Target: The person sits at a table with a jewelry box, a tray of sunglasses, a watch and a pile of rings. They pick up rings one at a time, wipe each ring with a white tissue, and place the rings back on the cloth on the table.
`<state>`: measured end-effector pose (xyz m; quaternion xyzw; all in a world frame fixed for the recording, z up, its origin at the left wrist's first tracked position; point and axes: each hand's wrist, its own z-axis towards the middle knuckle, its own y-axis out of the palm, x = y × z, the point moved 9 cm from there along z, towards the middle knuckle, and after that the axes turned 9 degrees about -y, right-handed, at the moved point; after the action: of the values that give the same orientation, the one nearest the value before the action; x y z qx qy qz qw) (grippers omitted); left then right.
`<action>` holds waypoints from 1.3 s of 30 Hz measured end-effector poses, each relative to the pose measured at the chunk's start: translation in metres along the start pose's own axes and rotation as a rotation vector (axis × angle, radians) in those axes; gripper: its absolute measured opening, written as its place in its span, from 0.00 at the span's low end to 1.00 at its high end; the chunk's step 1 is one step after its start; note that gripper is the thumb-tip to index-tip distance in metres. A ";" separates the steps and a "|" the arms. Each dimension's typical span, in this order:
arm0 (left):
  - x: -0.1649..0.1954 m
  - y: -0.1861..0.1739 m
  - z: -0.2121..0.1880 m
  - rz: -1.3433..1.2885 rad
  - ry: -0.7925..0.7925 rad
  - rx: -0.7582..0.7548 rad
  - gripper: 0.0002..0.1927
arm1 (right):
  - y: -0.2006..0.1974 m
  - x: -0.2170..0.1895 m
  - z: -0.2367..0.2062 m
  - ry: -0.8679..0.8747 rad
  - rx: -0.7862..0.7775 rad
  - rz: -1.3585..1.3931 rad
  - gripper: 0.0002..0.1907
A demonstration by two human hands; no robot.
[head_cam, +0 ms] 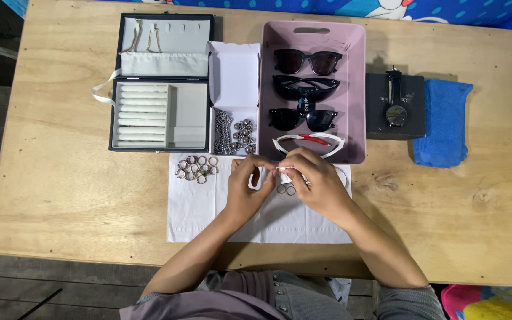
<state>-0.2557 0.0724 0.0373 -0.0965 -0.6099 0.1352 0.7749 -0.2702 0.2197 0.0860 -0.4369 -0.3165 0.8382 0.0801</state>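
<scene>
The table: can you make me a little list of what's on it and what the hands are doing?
surface: wooden table with a white cloth in front of the person
left hand: fingers pinch a small white piece together with the other hand
right hand: pinches the same white piece
on the cloth: a cluster of rings at the left, two more rings under the hands
pink tray: four pairs of glasses
jewellery box: open, dark
right side: wristwatch on a black box, blue cloth
</scene>
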 end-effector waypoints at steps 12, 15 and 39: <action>-0.007 0.008 0.000 -0.080 -0.043 -0.004 0.08 | -0.006 0.005 -0.003 0.005 0.010 0.008 0.04; -0.002 -0.019 -0.010 -0.002 0.037 0.029 0.08 | 0.022 -0.012 -0.004 0.012 0.001 0.010 0.05; 0.014 0.069 0.023 0.089 0.069 0.054 0.07 | -0.052 0.049 -0.021 -0.053 0.034 0.008 0.07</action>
<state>-0.2809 0.1424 0.0338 -0.1072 -0.5742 0.1823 0.7909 -0.2906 0.2906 0.0751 -0.4142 -0.3024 0.8551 0.0760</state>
